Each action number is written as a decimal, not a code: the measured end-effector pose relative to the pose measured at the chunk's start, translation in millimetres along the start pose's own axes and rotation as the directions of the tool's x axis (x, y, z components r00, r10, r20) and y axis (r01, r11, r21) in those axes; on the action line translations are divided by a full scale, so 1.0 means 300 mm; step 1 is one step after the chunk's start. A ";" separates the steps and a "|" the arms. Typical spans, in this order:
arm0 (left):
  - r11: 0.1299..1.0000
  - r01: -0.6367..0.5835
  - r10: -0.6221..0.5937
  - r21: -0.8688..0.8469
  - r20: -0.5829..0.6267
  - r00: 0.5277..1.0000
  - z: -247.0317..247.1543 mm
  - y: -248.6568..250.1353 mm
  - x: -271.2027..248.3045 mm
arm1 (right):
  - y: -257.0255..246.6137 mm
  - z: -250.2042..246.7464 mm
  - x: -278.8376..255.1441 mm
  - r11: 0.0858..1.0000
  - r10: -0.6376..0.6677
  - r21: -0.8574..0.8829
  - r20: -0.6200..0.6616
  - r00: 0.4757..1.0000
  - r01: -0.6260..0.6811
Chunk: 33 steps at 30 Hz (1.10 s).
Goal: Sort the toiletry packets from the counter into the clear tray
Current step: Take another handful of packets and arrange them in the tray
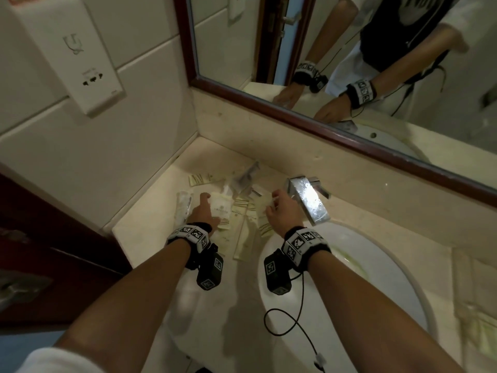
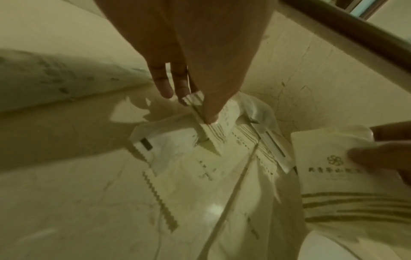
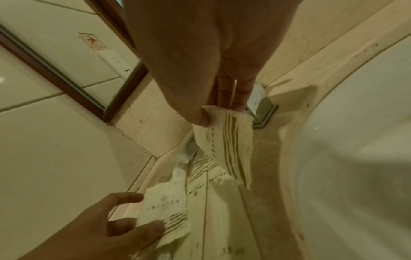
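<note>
Several cream toiletry packets with olive stripes (image 1: 243, 232) lie in a loose pile in the counter's back corner. My left hand (image 1: 208, 208) pinches one logo packet (image 1: 221, 210) between thumb and fingers; the right wrist view shows that packet (image 3: 164, 205) lifted over the pile. My right hand (image 1: 273, 204) pinches another striped packet (image 3: 224, 144) by its top edge, so it hangs just left of the faucet. A shiny clear thing (image 1: 246, 175) lies behind the pile. I cannot tell whether it is the tray.
A chrome faucet (image 1: 309, 200) stands right of my right hand, over the white basin (image 1: 363, 278). A clear-wrapped item (image 1: 184, 205) lies left of my left hand. The wood-framed mirror (image 1: 269, 109) runs along the back. A tiled wall with a socket panel (image 1: 91, 76) closes the left side.
</note>
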<state>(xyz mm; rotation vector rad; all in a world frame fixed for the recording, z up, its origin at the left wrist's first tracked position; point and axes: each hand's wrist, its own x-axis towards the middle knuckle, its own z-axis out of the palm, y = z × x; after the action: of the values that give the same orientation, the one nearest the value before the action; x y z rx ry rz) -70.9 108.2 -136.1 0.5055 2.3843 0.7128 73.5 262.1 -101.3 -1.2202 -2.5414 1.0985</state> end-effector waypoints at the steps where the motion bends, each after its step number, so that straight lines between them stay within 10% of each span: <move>1: 1.000 0.011 -0.010 -0.028 0.011 1.000 -0.005 0.003 -0.002 | -0.001 0.003 -0.001 1.000 0.004 0.006 0.002 1.000 -0.004; 17: 0.985 -0.161 0.165 0.052 -0.073 0.984 -0.195 0.192 -0.150 | -0.129 -0.187 -0.075 0.984 -0.050 0.172 -0.024 0.998 0.053; 33: 0.916 -0.381 0.380 0.126 0.037 0.924 -0.004 0.571 -0.368 | 0.153 -0.588 -0.295 0.982 0.091 0.182 -0.218 0.972 -0.051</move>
<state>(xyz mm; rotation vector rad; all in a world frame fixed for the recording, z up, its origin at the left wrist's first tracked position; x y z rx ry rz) 42.5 186.8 13.8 1.0488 2.3552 0.7156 230.4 316.7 14.7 -1.3157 -2.2005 1.1006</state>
